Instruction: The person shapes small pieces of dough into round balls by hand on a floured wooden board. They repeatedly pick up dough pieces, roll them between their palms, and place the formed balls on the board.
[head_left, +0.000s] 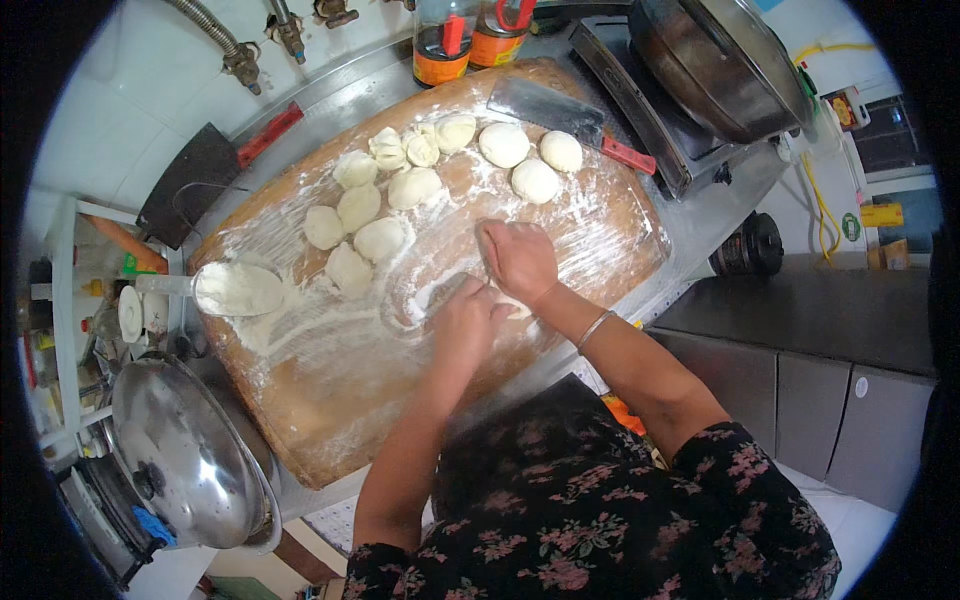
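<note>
My left hand (466, 316) curls low over a wooden board (322, 409) dusted with flour. A pale piece of dough (517, 306) peeks out beside its thumb, mostly covered by my hands. Just above, my right hand (521, 259) is bent at the wrist with its fingers folded; its palm side is hidden. Past my hands, round dough pieces (504, 145) sit at the board's far right. A looser group of floury, flattened dough pieces (380, 238) lies left of them, several in number, and some look folded or creased.
A cleaver (547, 105) with a red handle rests across the board's far right edge. A flour scoop (238, 289) lies at the left edge, near a lidded steel pan (184, 450). Another cleaver (191, 184) leans behind. A large pot (712, 71) stands on the stove.
</note>
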